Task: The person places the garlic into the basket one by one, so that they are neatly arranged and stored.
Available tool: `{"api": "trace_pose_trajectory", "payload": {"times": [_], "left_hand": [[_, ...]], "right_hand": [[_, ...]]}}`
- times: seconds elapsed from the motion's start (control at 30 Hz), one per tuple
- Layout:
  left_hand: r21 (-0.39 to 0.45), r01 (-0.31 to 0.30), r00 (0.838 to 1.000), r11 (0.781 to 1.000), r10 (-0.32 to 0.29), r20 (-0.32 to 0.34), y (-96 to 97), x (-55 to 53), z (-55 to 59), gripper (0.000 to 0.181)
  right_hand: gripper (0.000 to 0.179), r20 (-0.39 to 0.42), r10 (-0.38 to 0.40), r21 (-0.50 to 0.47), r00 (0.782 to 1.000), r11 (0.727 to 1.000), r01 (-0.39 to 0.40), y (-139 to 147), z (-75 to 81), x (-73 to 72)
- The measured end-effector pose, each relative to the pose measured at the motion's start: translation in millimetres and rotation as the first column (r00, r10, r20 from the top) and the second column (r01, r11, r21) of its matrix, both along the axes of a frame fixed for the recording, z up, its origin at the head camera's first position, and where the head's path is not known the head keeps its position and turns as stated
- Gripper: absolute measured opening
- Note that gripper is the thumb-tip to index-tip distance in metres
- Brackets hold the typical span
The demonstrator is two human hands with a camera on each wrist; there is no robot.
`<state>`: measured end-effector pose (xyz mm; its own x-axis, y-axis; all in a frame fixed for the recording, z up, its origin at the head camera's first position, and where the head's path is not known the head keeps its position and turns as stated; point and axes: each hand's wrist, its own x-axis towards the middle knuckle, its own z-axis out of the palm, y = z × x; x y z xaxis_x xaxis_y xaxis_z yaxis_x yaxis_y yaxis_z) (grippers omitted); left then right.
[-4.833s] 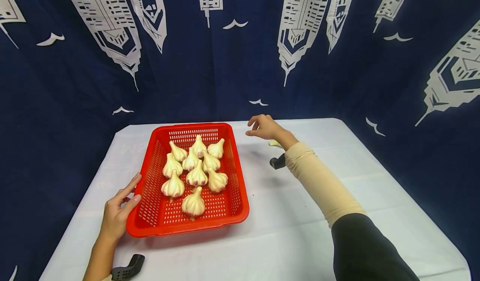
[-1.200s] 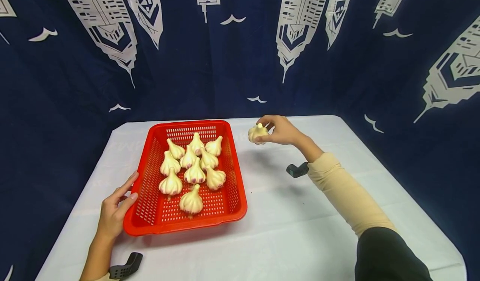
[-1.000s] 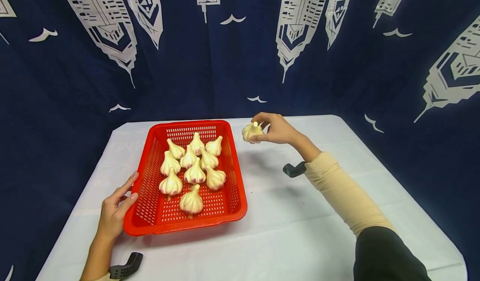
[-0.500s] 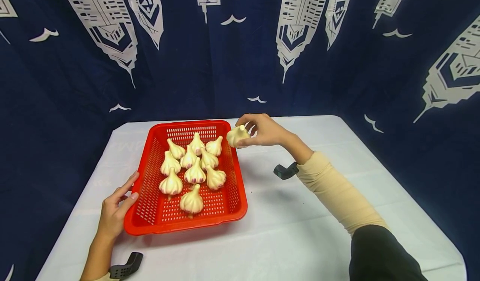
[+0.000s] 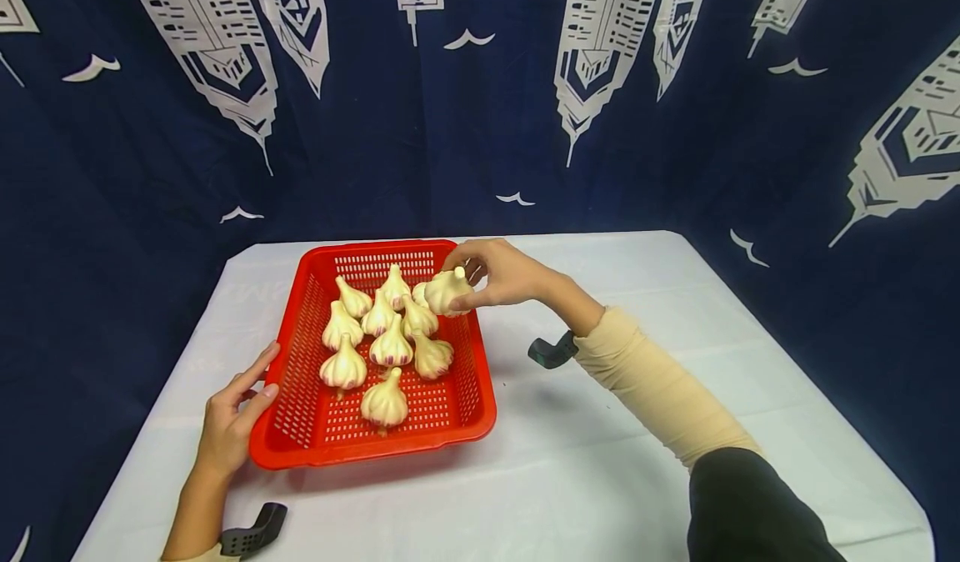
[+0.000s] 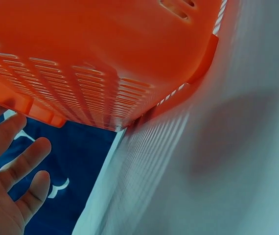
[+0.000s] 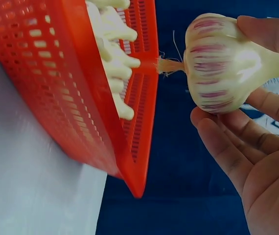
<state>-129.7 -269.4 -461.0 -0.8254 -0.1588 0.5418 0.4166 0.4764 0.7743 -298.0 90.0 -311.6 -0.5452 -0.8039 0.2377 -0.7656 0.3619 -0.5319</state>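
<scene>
My right hand (image 5: 510,277) pinches a garlic bulb (image 5: 446,293) between thumb and fingers, over the far right rim of a red perforated basket (image 5: 360,457). In the right wrist view, this garlic bulb (image 7: 213,68) shows purple streaks, and its root stub points toward the basket. Several more garlic bulbs (image 5: 385,402) sit inside the basket, most of them neck up; one at the right is partly hidden by the held bulb. At the basket's left rim rests my left hand (image 5: 225,433), thumb and fingers fairly straight. The left wrist view shows its fingers (image 6: 29,164) spread beside the basket wall.
The basket stands on a white-covered table (image 5: 585,462), its near end apparently raised above the cloth. Behind the table hangs a dark blue curtain (image 5: 465,145) printed with white buildings and birds. A black wrist device (image 5: 253,532) sits on each arm.
Nothing was in my right hand at first; then it took up a garlic bulb right of the basket and brought it left over the rim. My left hand stays at the basket's left side.
</scene>
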Motion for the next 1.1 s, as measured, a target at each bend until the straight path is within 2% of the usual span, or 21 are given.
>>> {"api": "trace_pose_trajectory", "payload": {"times": [0.27,0.43,0.67,0.8,1.1], "left_hand": [[-0.002,0.0,1.0,1.0,0.0,0.001,-0.2,0.1,-0.1,0.05],[-0.007,0.001,1.0,1.0,-0.001,-0.004,-0.2,0.1,0.7,0.049],[-0.009,-0.002,1.0,1.0,0.002,-0.008,-1.1,-0.4,0.7,0.049],[-0.012,0.003,1.0,1.0,-0.003,-0.002,-1.3,-0.6,0.6,0.048],[-0.03,0.002,1.0,1.0,-0.002,-0.013,-2.1,0.1,2.6,0.049]], "right_hand": [[0.045,0.063,0.075,0.139,0.995,0.987,-0.083,-20.6,-8.2,8.9],[0.044,0.109,0.102,0.222,0.989,0.967,-0.124,-31.0,-13.7,12.1],[0.045,0.126,0.148,0.302,0.981,0.936,-0.18,-45.3,-15.4,19.1],[0.044,0.151,0.164,0.357,0.975,0.911,-0.208,-51.9,-19.2,22.6],[0.04,0.168,0.203,0.489,0.965,0.833,-0.26,-65.6,-35.8,26.9]]}}
